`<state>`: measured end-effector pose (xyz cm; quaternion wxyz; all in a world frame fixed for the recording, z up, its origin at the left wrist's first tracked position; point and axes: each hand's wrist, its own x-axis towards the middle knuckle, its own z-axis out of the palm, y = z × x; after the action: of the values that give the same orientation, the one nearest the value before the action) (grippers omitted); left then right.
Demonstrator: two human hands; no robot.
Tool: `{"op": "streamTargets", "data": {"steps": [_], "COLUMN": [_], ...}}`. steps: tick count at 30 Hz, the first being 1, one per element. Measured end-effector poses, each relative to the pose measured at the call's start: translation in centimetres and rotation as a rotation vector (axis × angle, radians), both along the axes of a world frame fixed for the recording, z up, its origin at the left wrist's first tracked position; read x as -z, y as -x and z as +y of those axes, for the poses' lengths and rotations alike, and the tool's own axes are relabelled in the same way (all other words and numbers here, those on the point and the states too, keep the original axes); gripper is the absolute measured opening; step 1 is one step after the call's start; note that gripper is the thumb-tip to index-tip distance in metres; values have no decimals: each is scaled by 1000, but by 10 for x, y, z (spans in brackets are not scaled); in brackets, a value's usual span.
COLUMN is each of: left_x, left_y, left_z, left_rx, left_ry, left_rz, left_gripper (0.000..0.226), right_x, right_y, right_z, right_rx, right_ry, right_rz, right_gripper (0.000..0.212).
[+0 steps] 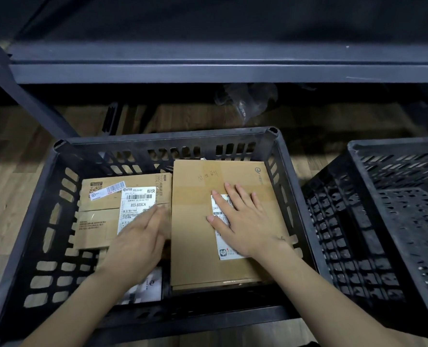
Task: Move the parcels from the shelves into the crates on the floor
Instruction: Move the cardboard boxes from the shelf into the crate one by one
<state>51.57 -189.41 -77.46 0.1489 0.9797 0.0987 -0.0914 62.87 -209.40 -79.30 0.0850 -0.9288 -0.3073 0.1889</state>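
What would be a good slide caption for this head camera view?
Both hands, left hand and right hand, press flat on cardboard parcels inside a black crate.

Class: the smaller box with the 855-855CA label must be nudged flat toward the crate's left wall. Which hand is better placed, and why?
The left hand. It already lies on the smaller box, while the right hand rests flat on the bigger box on the other side of the crate.

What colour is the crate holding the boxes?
Black, with slotted walls; crate shows best in the head view.
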Motion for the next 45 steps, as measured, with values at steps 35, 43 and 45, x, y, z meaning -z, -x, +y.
{"op": "streamTargets", "data": {"steps": [35, 43, 45], "left_x": [40, 47, 47], "left_y": [-2, -3, -4], "left_z": [35, 48, 44], "left_rx": [258, 324, 351], "left_ry": [-567, -459, -462], "left_rz": [288, 219, 239], "left_gripper": [102, 152, 144], "right_x": [-32, -30, -30], "right_y": [60, 60, 61], "right_z": [78, 78, 79], "right_rx": [-252, -247, -248], "right_ry": [42, 21, 29], "right_rz": [53, 41, 39], "right_gripper": [66, 65, 64]}}
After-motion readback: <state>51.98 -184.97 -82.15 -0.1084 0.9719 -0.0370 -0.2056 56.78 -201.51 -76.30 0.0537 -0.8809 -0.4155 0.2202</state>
